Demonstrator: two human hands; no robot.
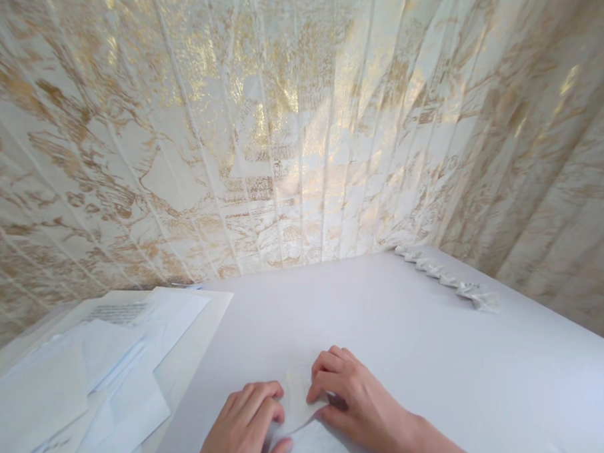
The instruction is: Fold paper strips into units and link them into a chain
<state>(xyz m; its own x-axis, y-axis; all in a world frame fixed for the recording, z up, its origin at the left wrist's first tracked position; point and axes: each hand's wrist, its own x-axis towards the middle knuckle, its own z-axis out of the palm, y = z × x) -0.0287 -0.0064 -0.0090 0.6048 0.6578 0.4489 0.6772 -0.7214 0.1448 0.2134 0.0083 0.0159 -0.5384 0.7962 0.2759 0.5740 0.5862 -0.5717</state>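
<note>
A sheet of white paper [294,401] lies on the white table between my two hands, its near part curving up where a fold or edge shows. My left hand [248,421] is curled at the paper's left side, with fingertips and thumb closed on its edge. From the right, my right hand [352,399] pinches the same sheet, fingers on top and thumb at the near edge. The bottom of the paper runs out of view.
Loose white papers [115,372] are piled on the left of the table [329,301]. A row of small folded paper pieces [447,279] lines the far right edge. Gold-patterned curtains [286,132] hang behind the table and along its right.
</note>
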